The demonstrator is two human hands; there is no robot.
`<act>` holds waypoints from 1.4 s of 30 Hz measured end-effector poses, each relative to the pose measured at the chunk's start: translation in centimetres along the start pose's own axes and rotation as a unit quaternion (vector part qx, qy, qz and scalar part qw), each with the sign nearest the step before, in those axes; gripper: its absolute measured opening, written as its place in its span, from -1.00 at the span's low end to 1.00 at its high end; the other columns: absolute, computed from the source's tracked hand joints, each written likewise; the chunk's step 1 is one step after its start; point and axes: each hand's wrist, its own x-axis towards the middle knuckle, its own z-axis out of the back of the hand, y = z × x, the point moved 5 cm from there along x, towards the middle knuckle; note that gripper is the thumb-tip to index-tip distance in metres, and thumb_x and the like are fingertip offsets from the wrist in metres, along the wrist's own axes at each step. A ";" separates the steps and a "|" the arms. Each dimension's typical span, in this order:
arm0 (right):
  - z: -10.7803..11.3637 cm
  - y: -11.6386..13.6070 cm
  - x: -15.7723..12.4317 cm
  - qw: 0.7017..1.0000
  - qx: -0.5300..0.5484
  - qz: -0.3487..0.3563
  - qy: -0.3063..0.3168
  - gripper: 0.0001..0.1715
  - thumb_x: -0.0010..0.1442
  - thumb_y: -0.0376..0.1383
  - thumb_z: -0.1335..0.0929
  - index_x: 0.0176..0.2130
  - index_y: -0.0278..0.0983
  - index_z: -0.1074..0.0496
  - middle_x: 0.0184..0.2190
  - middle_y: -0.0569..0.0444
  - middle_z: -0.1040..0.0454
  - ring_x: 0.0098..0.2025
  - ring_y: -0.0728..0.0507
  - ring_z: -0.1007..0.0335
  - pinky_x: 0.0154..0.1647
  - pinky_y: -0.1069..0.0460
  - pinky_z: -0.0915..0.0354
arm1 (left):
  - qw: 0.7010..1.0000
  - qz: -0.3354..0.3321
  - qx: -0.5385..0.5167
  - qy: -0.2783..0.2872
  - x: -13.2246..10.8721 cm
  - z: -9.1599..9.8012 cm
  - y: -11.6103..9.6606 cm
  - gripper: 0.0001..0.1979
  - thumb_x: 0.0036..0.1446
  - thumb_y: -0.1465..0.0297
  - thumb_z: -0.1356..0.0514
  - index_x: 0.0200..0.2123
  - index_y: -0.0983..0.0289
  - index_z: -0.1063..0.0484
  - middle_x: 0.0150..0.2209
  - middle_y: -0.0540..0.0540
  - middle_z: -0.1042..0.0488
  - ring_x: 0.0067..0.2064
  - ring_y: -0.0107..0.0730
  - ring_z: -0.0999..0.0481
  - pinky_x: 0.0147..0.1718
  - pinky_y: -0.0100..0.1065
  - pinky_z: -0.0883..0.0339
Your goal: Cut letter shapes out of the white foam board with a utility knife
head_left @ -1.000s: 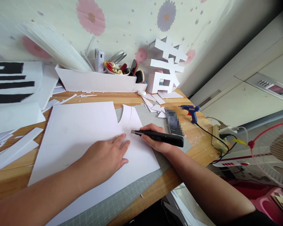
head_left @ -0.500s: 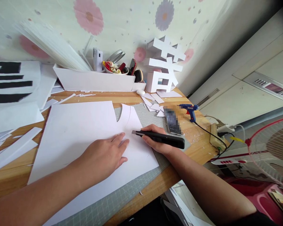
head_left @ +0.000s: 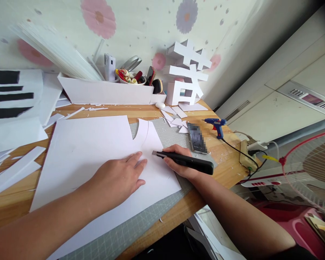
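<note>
A large white foam board or thick card sheet (head_left: 92,141) lies on a grey gridded cutting mat (head_left: 119,234), with a curved notch cut into its far edge. Beside the notch runs a thin curved line on the white surface. My left hand (head_left: 121,178) rests flat on the sheet with its fingers stretched out. In my right hand (head_left: 178,162) is a black utility knife (head_left: 191,160), its blade extended and pointing left over the sheet, close to my left fingertips. Whether the blade touches the sheet I cannot tell.
White offcuts (head_left: 178,122), a phone (head_left: 197,139) and a blue glue gun (head_left: 216,124) lie at the right. A white three-dimensional character (head_left: 188,77) stands behind. A white tool box (head_left: 105,92) lines the back. A power strip (head_left: 246,155) and a fan (head_left: 311,169) are right.
My right hand and the knife have shifted very slightly right relative to the sheet. The whole view has moved a little; my left hand stays flat in place.
</note>
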 end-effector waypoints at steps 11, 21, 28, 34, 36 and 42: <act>0.2 0.3 -0.8 1.000 -0.007 -0.001 -0.013 -0.85 0.21 -0.25 -0.40 -0.18 -0.21 -0.49 -0.41 0.12 -0.59 -0.43 -0.05 -0.49 -0.40 0.08 -0.37 | 0.998 0.014 0.015 0.064 0.5 -0.1 -0.1 -0.54 0.27 0.29 -0.21 0.19 0.30 -0.47 0.28 0.32 -0.38 0.04 0.02 -0.61 -0.22 -0.12 -0.61; 0.6 0.7 -1.4 1.000 -0.006 -0.003 -0.013 -0.86 0.21 -0.28 -0.40 -0.18 -0.21 -0.49 -0.39 0.13 -0.58 -0.42 -0.03 -0.49 -0.40 0.10 -0.36 | 0.998 0.011 0.014 0.056 0.1 -0.4 0.1 -0.54 0.27 0.27 -0.20 0.20 0.29 -0.46 0.29 0.34 -0.36 0.03 0.03 -0.62 -0.21 -0.11 -0.60; 0.7 0.8 -2.1 1.000 -0.009 0.010 -0.028 -0.87 0.21 -0.28 -0.40 -0.18 -0.20 -0.48 -0.40 0.12 -0.58 -0.42 -0.04 -0.49 -0.40 0.10 -0.36 | 0.999 0.006 0.012 0.043 0.1 -0.6 0.2 -0.53 0.28 0.26 -0.20 0.20 0.30 -0.46 0.28 0.36 -0.37 0.01 0.04 -0.62 -0.19 -0.10 -0.59; 0.6 1.0 -2.6 0.999 -0.014 0.020 -0.042 -0.86 0.20 -0.30 -0.40 -0.17 -0.19 -0.48 -0.41 0.13 -0.58 -0.44 -0.03 -0.48 -0.42 0.10 -0.35 | 0.999 0.006 0.018 0.046 0.1 -0.5 0.2 -0.52 0.29 0.25 -0.19 0.21 0.30 -0.45 0.28 0.34 -0.37 -0.02 0.03 -0.64 -0.18 -0.10 -0.58; 0.6 1.2 -2.7 0.998 -0.012 0.027 -0.046 -0.86 0.20 -0.31 -0.40 -0.17 -0.20 -0.47 -0.41 0.13 -0.58 -0.44 -0.03 -0.48 -0.42 0.11 -0.35 | 0.999 0.007 0.020 0.041 0.1 -0.4 0.2 -0.53 0.29 0.25 -0.19 0.21 0.29 -0.45 0.28 0.33 -0.38 -0.05 0.02 -0.65 -0.18 -0.11 -0.58; 0.5 1.3 -3.3 0.998 -0.019 0.023 -0.059 -0.86 0.20 -0.29 -0.40 -0.18 -0.20 -0.46 -0.44 0.14 -0.55 -0.47 -0.03 -0.45 -0.43 0.10 -0.34 | 0.999 0.008 0.021 0.031 0.2 -0.6 0.2 -0.54 0.27 0.23 -0.20 0.18 0.29 -0.49 0.27 0.30 -0.40 -0.13 -0.01 -0.67 -0.26 -0.12 -0.59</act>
